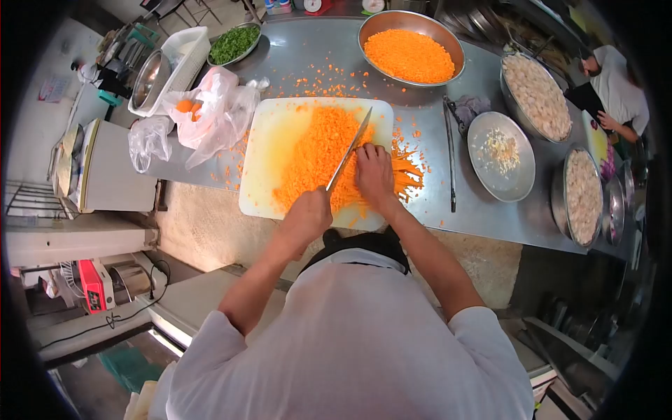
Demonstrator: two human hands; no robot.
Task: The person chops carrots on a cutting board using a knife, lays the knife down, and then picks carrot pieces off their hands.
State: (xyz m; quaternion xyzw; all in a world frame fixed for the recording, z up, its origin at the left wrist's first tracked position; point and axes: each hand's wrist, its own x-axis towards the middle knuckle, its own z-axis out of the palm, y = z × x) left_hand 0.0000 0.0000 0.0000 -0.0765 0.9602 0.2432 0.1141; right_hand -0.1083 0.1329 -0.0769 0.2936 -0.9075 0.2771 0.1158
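Note:
My left hand (306, 215) is closed round the handle of a kitchen knife (352, 145), its blade slanting up and to the right over the cutting board. Just right of the blade, my right hand (375, 172) presses with curled fingers on orange carrot strips (407, 173), which fan out past the board's right edge. A heap of finely chopped carrot (316, 150) lies left of the knife and covers much of the white cutting board (262, 183). The fingertips of my right hand are partly hidden.
Behind the board stands a metal bowl of chopped carrot (409, 56). Plastic bags (210, 115) and a dish of chopped greens (234, 45) lie left. To the right are a long metal rod (449, 157), a shallow bowl (501, 157) and bowls of pale pieces (536, 94). Another person (619, 87) stands far right.

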